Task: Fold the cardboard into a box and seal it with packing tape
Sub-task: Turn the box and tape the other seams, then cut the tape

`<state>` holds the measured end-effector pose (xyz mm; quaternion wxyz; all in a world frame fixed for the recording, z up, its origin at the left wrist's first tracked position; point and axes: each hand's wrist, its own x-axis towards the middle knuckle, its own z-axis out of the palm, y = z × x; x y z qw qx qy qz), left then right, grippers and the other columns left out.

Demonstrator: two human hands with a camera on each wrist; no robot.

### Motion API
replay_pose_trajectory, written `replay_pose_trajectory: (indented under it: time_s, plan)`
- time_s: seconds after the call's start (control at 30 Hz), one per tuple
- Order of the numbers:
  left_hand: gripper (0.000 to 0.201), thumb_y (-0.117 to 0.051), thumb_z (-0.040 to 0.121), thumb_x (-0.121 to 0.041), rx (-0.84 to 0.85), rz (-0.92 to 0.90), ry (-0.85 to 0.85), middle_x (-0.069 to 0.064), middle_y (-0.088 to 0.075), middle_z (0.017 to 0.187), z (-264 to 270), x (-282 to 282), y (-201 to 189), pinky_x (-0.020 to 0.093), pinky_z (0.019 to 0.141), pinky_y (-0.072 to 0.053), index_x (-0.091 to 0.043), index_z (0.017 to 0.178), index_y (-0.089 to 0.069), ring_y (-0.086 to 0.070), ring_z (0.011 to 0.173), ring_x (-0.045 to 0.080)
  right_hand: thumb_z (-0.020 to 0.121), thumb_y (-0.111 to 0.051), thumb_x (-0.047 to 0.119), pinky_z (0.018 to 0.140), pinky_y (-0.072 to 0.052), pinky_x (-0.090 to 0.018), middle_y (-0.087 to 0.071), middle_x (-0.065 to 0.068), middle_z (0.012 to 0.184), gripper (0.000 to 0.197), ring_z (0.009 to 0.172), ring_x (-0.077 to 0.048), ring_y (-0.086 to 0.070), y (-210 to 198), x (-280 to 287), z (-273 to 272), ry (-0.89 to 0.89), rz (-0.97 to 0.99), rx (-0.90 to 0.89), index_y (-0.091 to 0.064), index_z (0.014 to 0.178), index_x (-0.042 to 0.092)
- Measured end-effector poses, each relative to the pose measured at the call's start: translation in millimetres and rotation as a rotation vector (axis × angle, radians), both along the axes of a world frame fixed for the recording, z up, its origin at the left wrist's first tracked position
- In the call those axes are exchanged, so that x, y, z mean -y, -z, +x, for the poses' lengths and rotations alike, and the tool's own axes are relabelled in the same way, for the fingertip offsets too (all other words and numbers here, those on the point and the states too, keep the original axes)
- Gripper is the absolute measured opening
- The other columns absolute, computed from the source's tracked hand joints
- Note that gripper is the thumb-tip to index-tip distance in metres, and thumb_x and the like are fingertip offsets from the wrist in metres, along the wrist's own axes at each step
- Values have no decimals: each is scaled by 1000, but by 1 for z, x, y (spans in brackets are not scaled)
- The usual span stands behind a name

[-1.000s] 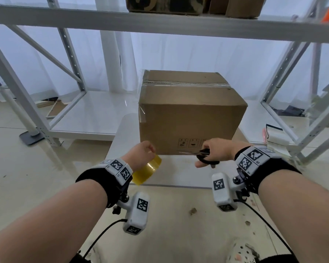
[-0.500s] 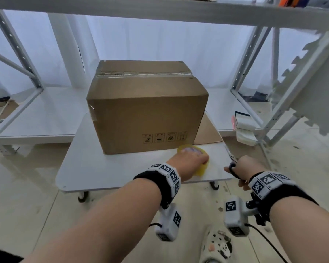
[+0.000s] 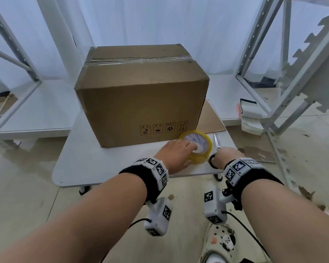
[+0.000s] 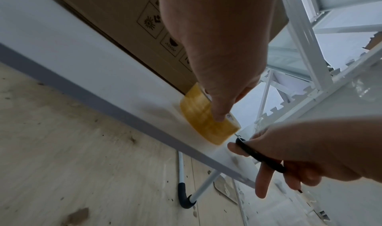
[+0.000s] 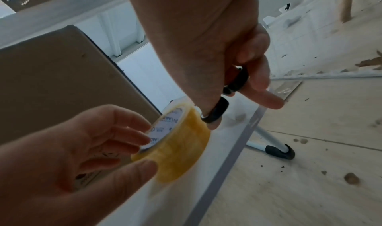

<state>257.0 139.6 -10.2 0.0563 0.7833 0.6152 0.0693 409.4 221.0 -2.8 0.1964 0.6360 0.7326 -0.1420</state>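
A closed cardboard box (image 3: 141, 95) stands on a small white table (image 3: 80, 160), its top seam covered by a strip of clear tape. The box sits toward the far side of the table, just beyond both hands.

At the table's near right corner, a roll of yellowish packing tape (image 3: 198, 147) lies just in front of the box's lower right corner. The left hand (image 3: 176, 155) holds the roll, with fingers curled over its top into the white core and the thumb against the outer side.

Immediately to the right, the right hand (image 3: 227, 155) grips a pair of scissors (image 3: 217, 143) by their black handles, fingers curled through the loops. The blades point away from the person and lie beside the tape roll.

A flat sheet of cardboard (image 3: 211, 118) lies under and behind the box on the right. White metal shelving (image 3: 258, 59) frames the table on both sides. Below, on a pale floor, a patterned shoe (image 3: 219, 243) shows.
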Motion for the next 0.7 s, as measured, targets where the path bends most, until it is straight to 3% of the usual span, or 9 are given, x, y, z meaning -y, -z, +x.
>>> replay_pose_trajectory:
  time_s: [0.07,0.17,0.3,0.4,0.5,0.57,0.63,0.7]
  plan:
    - [43,-54,93,-30,17,0,-17,1,-45,134,-7,4,0,34,98,-35,-19,132,-41,-44,119,22,93,-45,26,66,-44,-27,-56,-5,74,25,76,-24,-58,-2,0,-1,12,2,-34,-53,78,8]
    - [41,-52,94,-30,39,10,-28,1,-45,133,-13,8,-1,34,99,-36,-21,132,-41,-44,117,20,97,-43,26,55,-40,-25,-59,-10,84,34,60,-21,-52,-10,0,2,33,-48,-102,-42,68,8]
    - [40,-51,94,-29,64,26,-22,0,-45,133,-12,11,-3,34,99,-36,-21,132,-41,-44,117,20,96,-47,19,39,-36,-22,-61,-13,67,25,38,-17,-46,-17,-1,13,149,-183,-248,-45,77,3]
    - [39,-49,95,-27,84,40,-23,0,-45,133,-13,11,-6,34,100,-36,-21,133,-42,-44,118,18,94,-52,16,37,-38,-21,-58,-10,59,20,35,-16,-50,-17,-1,18,84,-88,-263,-48,77,5]
    - [37,-48,94,-26,81,75,-29,-2,-47,130,-19,13,-14,34,99,-38,-21,131,-44,-45,117,17,91,-59,26,48,-44,-24,-60,-7,65,25,53,-20,-59,-16,-2,20,-58,85,-193,-53,76,8]
    - [33,-49,94,-25,71,141,-26,-2,-50,126,-25,17,-26,34,97,-41,-21,127,-49,-48,113,16,92,-55,27,63,-48,-28,-65,-10,90,21,80,-24,-62,-20,-2,17,-102,227,-244,-61,95,7]
    - [27,-51,93,-23,32,260,-6,0,-54,121,-35,25,-46,35,93,-43,-18,119,-55,-51,110,18,92,-49,20,76,-47,-32,-61,-12,110,25,97,-28,-58,-35,1,7,-76,407,-442,-58,113,10]
    - [23,-53,90,-23,-39,437,-7,3,-58,118,-50,33,-68,37,92,-44,-16,111,-60,-54,108,22,91,-49,16,81,-40,-32,-50,-14,121,32,107,-29,-50,-57,9,-11,-50,554,-708,-48,123,11]
